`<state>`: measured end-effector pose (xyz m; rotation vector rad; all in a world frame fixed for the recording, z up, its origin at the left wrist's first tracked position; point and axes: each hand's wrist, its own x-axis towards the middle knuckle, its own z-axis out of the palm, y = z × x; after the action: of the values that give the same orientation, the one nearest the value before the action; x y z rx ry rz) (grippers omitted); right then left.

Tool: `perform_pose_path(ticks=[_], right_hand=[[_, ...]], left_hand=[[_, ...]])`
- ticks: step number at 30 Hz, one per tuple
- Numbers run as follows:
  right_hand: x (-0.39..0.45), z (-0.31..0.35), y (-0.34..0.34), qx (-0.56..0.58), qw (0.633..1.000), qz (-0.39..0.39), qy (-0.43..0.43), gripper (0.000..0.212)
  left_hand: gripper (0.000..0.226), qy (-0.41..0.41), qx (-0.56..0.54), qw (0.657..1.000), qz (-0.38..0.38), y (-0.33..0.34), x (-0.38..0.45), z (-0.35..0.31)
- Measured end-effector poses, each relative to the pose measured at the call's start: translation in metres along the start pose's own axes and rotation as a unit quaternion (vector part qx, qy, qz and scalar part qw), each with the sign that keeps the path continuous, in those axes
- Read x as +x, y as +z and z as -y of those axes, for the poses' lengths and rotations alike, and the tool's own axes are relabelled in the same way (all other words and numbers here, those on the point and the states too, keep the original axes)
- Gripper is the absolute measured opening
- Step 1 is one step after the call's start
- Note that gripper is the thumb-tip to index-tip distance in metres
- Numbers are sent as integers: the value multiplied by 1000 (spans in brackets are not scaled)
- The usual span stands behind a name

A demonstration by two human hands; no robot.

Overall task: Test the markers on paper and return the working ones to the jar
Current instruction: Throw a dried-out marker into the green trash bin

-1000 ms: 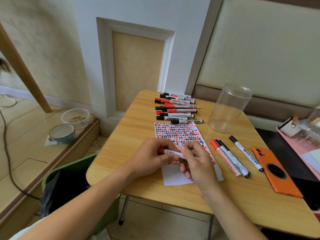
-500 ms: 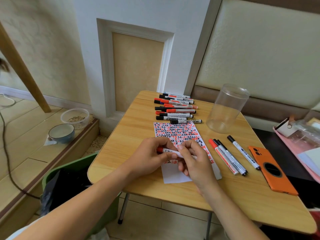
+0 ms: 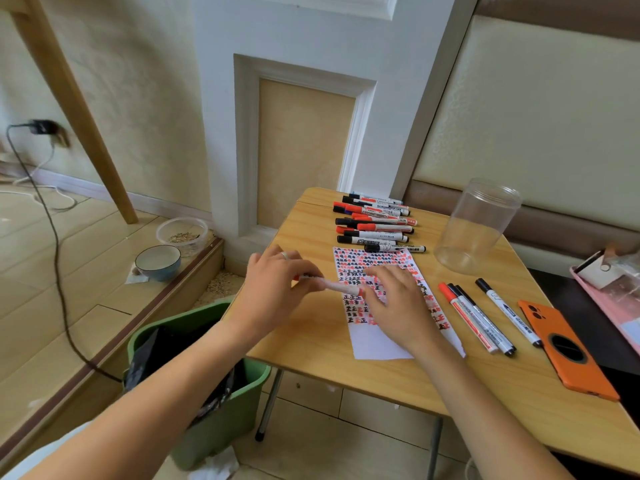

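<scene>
Head view: left hand (image 3: 277, 289) grips a marker (image 3: 341, 287) by its barrel; right hand (image 3: 394, 303) pinches its red tip end, over the paper (image 3: 377, 344). Beyond the right hand, well apart: jar (image 3: 476, 226), upright. Ahead of both hands: marker row (image 3: 375, 223).

Both bare forearms reach forward over the desk (image 3: 311, 344). The left hand (image 3: 277, 289) curls its fingers (image 3: 304, 271) around a marker (image 3: 332, 285). The right hand (image 3: 398, 306), palm down, pinches the marker's other end.
</scene>
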<state>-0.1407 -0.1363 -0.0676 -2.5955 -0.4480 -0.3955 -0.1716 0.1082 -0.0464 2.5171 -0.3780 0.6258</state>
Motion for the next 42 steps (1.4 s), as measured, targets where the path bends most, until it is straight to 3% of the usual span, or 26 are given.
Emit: perform_pose_path(ticks=[3,7,12,17,20,23,26,33,36,38,42], right_hand=[[1,1,16,-53,997,56,7,44],[3,7,22,-78,995,54,18,46],[4,8,26,-92,994,48,19,46],[3,4,28,-88,996,28,9,41],[4,3,30,-90,996,26,10,41],[5,3,30,-88,996,27,9,42],[5,3,30,-87,996,26,7,43],[3,5,27,-76,997,33,9,45],[4,7,25,-69,997,41,13,47],[4,10,22,-64,997,42,14,45],[12,11,13,-53,998,42,13,33]], left_hand=[[20,-51,12,997,-57,-14,-8,19],[9,-185,28,979,-77,-40,-19,54],[15,-324,83,942,17,-58,-44,114],[11,-410,100,894,149,-37,-65,154],[26,-435,99,876,181,-26,-75,167],[40,-424,75,875,220,-20,-74,170],[31,-400,65,889,214,-14,-63,163],[16,-285,-25,957,-53,-12,-4,87],[19,-208,-42,971,-110,-8,13,47],[21,-160,-48,982,-86,2,21,26],[30,-41,-53,996,63,35,29,0]])
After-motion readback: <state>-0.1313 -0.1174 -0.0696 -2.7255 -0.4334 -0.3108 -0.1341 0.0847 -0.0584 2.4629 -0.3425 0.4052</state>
